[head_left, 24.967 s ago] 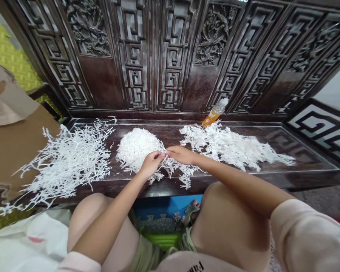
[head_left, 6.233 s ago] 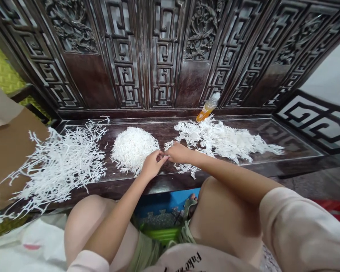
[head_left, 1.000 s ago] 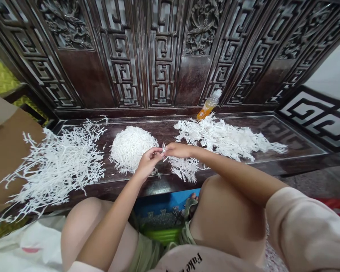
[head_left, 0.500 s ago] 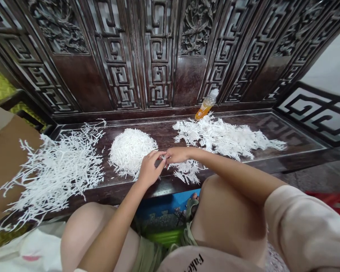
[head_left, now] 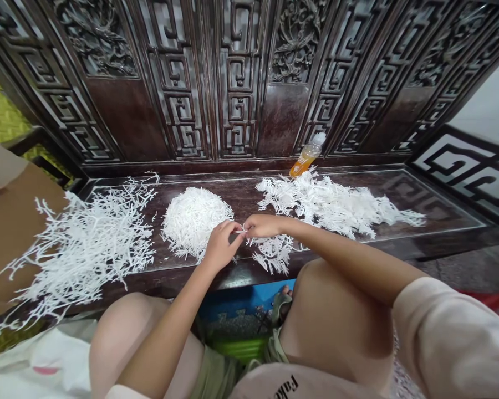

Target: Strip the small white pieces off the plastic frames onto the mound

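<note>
1. White sprig [head_left: 242,229]: thin and small, it lies at the meeting point of the two hands, above the front part of the dark wooden surface [head_left: 241,194].
2. Right hand [head_left: 263,225]: its fingers are drawn together, pinching the white sprig at the tips.
3. Left hand [head_left: 221,244]: thumb and forefinger curve toward the sprig, with a gap between them farther back. Whether their tips are closed on it, I cannot tell.
4. Round mound [head_left: 196,218]: short white pieces heaped just beyond the left hand, partly behind its fingers.
5. Small cluster [head_left: 273,255]: feathery white sprigs near the front edge, just below the right hand and wrist in the view.
6. Large feathery pile [head_left: 336,206]: similar white pieces spread beyond the right forearm and toward the right end.
7. Branched pile [head_left: 93,244]: long, tangled white strands at the left end, some reaching past the front edge and over brown cardboard [head_left: 4,233].
8. Bottle [head_left: 306,158]: clear, with a white cap and orange contents, tilted at the rear of the surface behind the large feathery pile.
9. Carved backrest [head_left: 283,119]: dark wood with openwork panels, rising along the rear.
10. White bag [head_left: 58,354]: at lower left, beside the person's knee.
</note>
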Available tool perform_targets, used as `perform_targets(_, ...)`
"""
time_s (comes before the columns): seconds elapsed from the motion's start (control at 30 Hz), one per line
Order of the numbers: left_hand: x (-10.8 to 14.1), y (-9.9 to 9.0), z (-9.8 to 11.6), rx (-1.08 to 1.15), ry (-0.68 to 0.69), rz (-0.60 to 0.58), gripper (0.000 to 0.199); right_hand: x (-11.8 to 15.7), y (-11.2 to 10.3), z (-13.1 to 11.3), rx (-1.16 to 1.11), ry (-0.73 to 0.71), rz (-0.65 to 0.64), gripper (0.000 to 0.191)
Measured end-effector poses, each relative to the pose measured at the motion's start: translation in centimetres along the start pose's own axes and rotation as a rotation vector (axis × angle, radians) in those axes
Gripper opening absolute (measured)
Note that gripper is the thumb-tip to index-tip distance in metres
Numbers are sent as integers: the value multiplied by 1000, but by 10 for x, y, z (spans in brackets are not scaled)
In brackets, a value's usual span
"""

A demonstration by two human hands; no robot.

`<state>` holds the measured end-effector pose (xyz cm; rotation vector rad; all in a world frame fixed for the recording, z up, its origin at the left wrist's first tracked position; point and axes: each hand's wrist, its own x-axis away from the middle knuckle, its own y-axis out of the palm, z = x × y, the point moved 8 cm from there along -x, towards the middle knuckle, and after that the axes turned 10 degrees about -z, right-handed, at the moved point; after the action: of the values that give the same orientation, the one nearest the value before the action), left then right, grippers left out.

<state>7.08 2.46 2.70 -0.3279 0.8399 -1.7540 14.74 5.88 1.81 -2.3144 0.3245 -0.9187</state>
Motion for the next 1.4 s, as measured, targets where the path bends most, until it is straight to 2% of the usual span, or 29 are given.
perform_targets(0.17,0,-6,-2,16,-13,71,9,1,-6,-1,-55,-19,74,17)
perform_targets(0.3,-1,-11,-15,154,-76,124,11,0,-12,-7,-62,-91,156,17)
perform_targets(0.43,-2,-3,-31,411,-178,75,16,1,-16,-12,87,-94,254,22)
perform_targets(0.53,0,-2,-33,455,-211,77,16,1,-14,-15,224,-85,265,24)
perform_targets(0.63,1,-8,-23,324,-147,103,23,1,-12,-20,327,-73,260,24)
perform_targets(0.8,2,-14,-13,29,-83,131,21,4,-10,-30,447,-77,264,26)
perform_targets(0.93,4,-17,-7,-186,-53,161,32,5,-11,-30,445,-78,270,28)
perform_targets(1.03,4,-14,-3,-314,-42,136,29,5,-12,-27,426,-64,264,28)
perform_targets(1.2,4,-12,-4,-384,-70,139,24,5,-11,-28,448,-67,262,28)
perform_targets(1.3,4,-12,-1,-394,-42,140,27,5,-10,-34,491,-106,278,28)
perform_targets(1.4,3,-10,1,-412,-16,107,21,6,-10,-37,526,-142,297,27)
